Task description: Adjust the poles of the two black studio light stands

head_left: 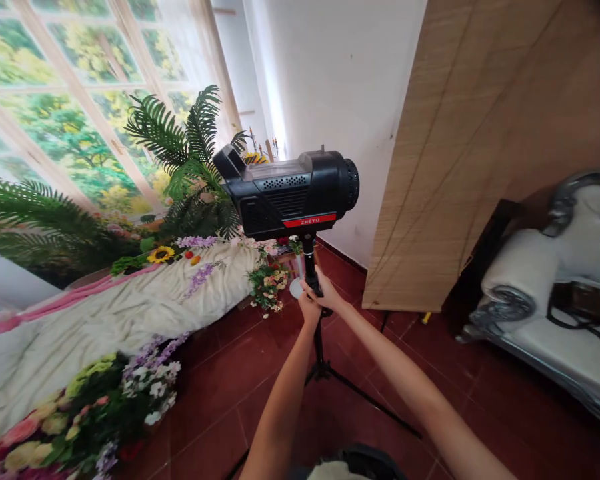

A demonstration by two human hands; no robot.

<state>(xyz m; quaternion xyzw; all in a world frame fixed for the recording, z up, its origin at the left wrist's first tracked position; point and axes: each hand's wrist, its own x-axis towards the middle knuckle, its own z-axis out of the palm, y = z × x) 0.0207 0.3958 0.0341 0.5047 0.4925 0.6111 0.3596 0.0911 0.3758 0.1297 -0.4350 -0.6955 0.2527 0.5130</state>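
A black studio light (290, 193) with a red label sits on top of a black stand (319, 343), whose legs spread over the floor. Both hands are at the upper pole just below the lamp. My left hand (309, 307) is wrapped round the pole from the left, slightly lower. My right hand (329, 293) closes round it from the right. Some of the fingers are hidden behind the pole and each other. The lamp's ridged round front points right, toward the white wall.
Left, a cream cloth (220, 283) with flowers (55, 427) lies beneath a window (70, 100) and palm leaves. A woven blind (430, 167) hangs at the right, beside a white sofa (590, 233) with silver trim. The stand's legs reach across the red tiled floor (215, 387).
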